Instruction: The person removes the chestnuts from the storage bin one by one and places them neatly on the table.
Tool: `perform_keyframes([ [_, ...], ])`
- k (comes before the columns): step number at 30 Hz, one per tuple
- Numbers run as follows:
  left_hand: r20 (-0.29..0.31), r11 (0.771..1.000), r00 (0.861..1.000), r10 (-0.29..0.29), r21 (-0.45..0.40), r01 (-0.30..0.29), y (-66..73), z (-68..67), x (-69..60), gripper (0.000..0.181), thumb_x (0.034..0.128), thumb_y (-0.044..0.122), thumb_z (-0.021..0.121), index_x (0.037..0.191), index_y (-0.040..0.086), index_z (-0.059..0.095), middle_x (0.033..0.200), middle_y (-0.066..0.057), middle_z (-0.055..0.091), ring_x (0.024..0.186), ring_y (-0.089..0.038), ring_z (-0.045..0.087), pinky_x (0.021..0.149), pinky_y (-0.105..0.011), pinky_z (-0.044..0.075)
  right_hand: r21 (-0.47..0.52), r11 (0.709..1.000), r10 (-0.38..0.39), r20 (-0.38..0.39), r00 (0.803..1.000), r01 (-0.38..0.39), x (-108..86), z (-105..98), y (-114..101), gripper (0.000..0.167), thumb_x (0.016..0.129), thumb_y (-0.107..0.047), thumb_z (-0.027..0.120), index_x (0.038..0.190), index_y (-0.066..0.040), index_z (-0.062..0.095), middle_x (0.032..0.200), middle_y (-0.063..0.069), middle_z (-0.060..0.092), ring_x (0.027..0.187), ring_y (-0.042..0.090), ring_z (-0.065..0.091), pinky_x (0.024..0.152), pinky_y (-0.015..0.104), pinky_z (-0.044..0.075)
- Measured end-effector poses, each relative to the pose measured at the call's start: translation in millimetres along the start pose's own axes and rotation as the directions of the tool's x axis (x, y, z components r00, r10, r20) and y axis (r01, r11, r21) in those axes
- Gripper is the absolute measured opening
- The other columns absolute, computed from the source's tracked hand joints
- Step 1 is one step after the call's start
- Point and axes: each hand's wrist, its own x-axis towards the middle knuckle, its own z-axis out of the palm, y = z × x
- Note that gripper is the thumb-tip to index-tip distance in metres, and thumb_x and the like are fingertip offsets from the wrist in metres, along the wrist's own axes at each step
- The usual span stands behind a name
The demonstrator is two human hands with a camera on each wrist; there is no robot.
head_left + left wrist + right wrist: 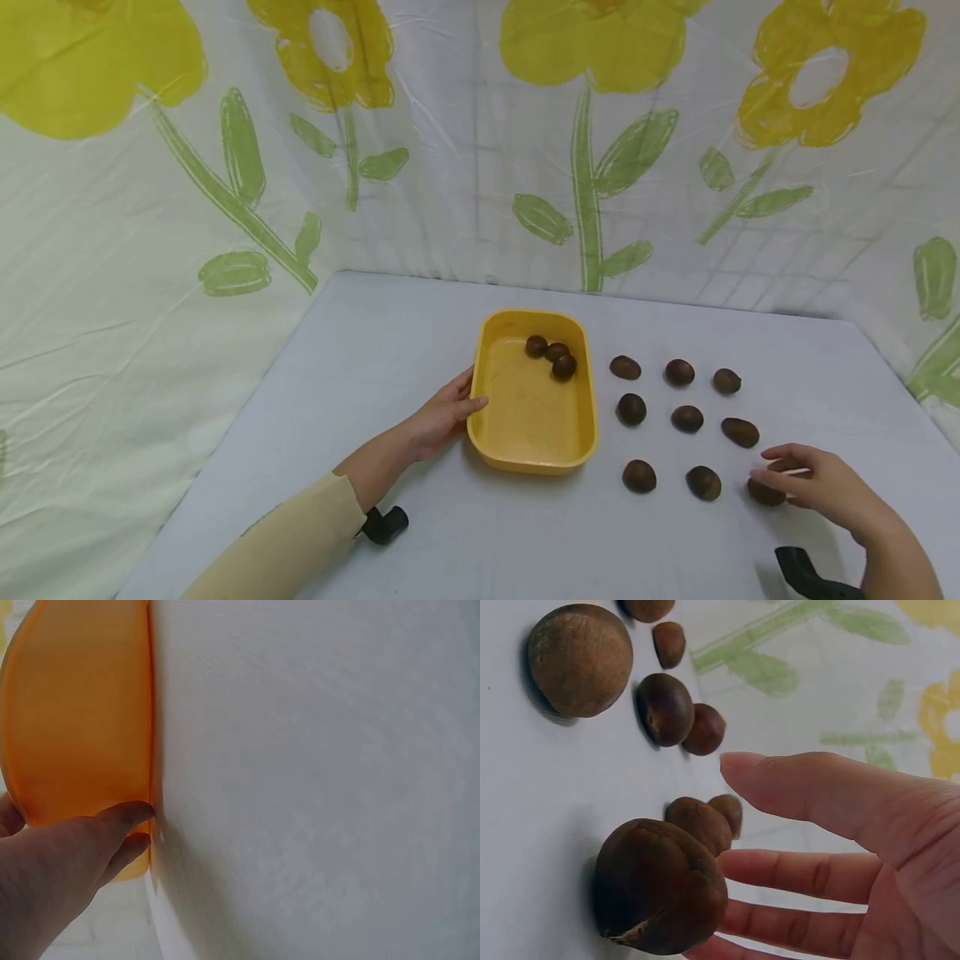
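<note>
A yellow tray (525,417) with several chestnuts (564,367) at its far right end stands mid-table. My left hand (442,417) grips its left wall, thumb over the rim; in the left wrist view the fingers (124,817) lie against the tray's outer side (82,712). Right of the tray, chestnuts lie in three rows. My right hand (825,483) is at the nearest right chestnut (765,492), partly covering it. The right wrist view shows the hand (840,847) with thumb and fingers apart, fingertips beside that chestnut (660,889); whether they touch it I cannot tell.
The other loose chestnuts (687,418) lie between the tray and my right hand on the white table (495,542). A flowered curtain (450,208) hangs behind the table and at its sides. Black curved pieces (386,525) show at both wrists.
</note>
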Motion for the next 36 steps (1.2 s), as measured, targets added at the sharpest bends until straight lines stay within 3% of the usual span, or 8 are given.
perform_keyframes([
  [14, 0.002, 1.000, 1.000, -0.003, 0.000, 0.003, -0.4, -0.8, -1.3, 0.066, 0.0968, 0.016, 0.048, 0.151, 0.018, 0.011, 0.157, -0.003, 0.015, 0.137, -0.026, 0.035, 0.111, -0.045, 0.030, -0.076, 0.997, -0.008, -0.064, 0.998, 0.004, -6.3, -3, -14, 0.074, 0.088, -0.050, 0.057, 0.126, 0.012, 0.043, 0.119, 0.037, 0.050, 0.104, 0.048, 0.054, 0.075, 0.049, 0.050],
  [19, 0.005, 1.000, 1.000, -0.001, -0.003, 0.001, 0.5, -0.4, -1.7, 0.066, 0.0968, 0.016, 0.048, 0.151, 0.019, 0.011, 0.157, -0.002, 0.015, 0.138, -0.025, 0.033, 0.111, -0.045, 0.030, -0.100, 0.993, -0.071, -0.124, 0.990, 0.059, -9.7, -7, -23, 0.071, 0.088, -0.047, 0.058, 0.127, 0.011, 0.043, 0.121, 0.036, 0.050, 0.106, 0.050, 0.052, 0.075, 0.052, 0.049],
  [25, -0.006, 1.000, 1.000, -0.009, -0.003, 0.009, 0.8, -0.6, -1.1, 0.066, 0.0966, 0.016, 0.049, 0.151, 0.019, 0.011, 0.157, -0.001, 0.015, 0.137, -0.024, 0.033, 0.111, -0.045, 0.030, -0.112, 0.972, -0.226, -0.213, 0.950, 0.206, -6.5, -14, -50, 0.061, 0.088, -0.040, 0.061, 0.125, 0.008, 0.047, 0.122, 0.034, 0.051, 0.107, 0.050, 0.052, 0.075, 0.056, 0.048],
  [36, -0.005, 1.000, 1.000, -0.011, 0.000, 0.011, 0.4, -0.2, -0.1, 0.066, 0.0965, 0.017, 0.049, 0.151, 0.020, 0.012, 0.157, -0.002, 0.016, 0.136, -0.025, 0.035, 0.111, -0.045, 0.031, -0.076, 0.945, -0.328, -0.194, 0.924, 0.319, 12.1, -20, -111, 0.058, 0.088, -0.039, 0.062, 0.126, 0.002, 0.049, 0.120, 0.028, 0.058, 0.111, 0.044, 0.054, 0.081, 0.054, 0.049],
])
